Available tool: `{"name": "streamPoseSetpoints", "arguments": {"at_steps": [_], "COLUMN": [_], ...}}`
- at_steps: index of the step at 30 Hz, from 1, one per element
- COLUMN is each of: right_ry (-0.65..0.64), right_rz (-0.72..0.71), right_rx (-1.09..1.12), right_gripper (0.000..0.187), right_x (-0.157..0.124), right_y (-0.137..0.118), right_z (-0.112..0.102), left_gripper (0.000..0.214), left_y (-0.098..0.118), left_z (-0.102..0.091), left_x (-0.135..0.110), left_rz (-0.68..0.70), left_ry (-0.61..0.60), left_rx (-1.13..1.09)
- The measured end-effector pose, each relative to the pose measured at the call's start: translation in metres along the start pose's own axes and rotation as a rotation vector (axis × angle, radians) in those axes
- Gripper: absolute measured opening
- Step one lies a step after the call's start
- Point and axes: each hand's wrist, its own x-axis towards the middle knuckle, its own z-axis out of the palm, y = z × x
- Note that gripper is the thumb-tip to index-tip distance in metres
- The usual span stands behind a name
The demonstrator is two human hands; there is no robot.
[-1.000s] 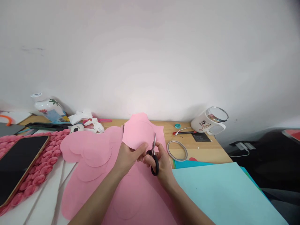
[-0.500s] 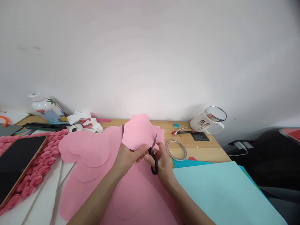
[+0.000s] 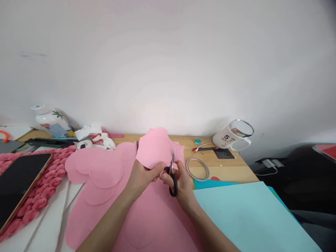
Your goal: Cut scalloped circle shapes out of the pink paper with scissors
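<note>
My left hand (image 3: 144, 174) pinches the lower edge of a piece of pink paper (image 3: 154, 148) between thumb and fingers. The paper's outline is uneven, and a curved line shows on its right part. In my right hand (image 3: 181, 178) is a pair of scissors (image 3: 173, 175) with black handles, its blades pointing up along the paper's right edge. The two hands are close together. Below them lie large pink sheets (image 3: 162, 217), and several round pink paper cutouts (image 3: 106, 171) overlap to the left.
Light blue paper sheets (image 3: 246, 210) lie at the right. A tape ring (image 3: 197, 169), a red utility knife (image 3: 206, 148) and a white mug (image 3: 231, 136) stand or lie behind. Left are a phone (image 3: 23, 182) on pink paper roses (image 3: 48, 190) and a white bottle (image 3: 54, 122).
Hardly anything differs. The pink paper and the scissors have shifted very slightly left; both hands keep their grip.
</note>
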Motion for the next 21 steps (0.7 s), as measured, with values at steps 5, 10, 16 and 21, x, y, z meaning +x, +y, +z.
{"name": "streamPoseSetpoints", "arguments": {"at_steps": [5, 10, 16, 21], "right_ry": [0.028, 0.026, 0.015, 0.045], "right_rz": [0.024, 0.020, 0.019, 0.028], "right_rx": [-0.073, -0.081, -0.060, -0.103], "right_gripper": [0.036, 0.032, 0.031, 0.030], "right_x": [-0.0011, -0.0020, -0.0021, -0.0033], "right_y": [-0.0045, -0.0075, -0.0051, -0.0057], "right_z": [0.0015, 0.0019, 0.0014, 0.0018], "left_gripper": [0.031, 0.028, 0.027, 0.031], "left_y": [-0.0010, 0.0000, 0.0003, -0.0013], "left_z": [-0.0008, -0.0012, -0.0019, -0.0025], "left_x": [0.0005, 0.0005, 0.0001, 0.0007], "left_rz": [-0.003, -0.006, -0.010, -0.018], "left_ry": [0.012, 0.017, 0.027, 0.033], "left_rx": [0.002, -0.010, -0.008, 0.009]}}
